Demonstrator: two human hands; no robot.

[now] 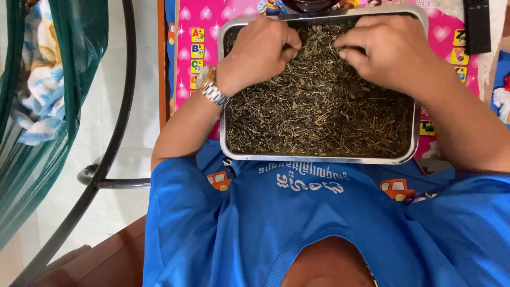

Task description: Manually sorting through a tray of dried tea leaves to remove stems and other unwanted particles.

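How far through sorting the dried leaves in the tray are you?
Done: nothing visibly set apart; no separate pile shows. In hand: the left hand and right hand pick at the far end of the dried leaves. Left: the metal tray is full edge to edge.

- Dried herbs (319, 117) spread in tray (319, 158), filling it edge to edge.
- Tray on mat (183, 58), near edge against shirt (297, 223).
- Left hand (260, 50) and right hand (390, 50) on herbs at far edge.
- Hammock (48, 106) left of mat.
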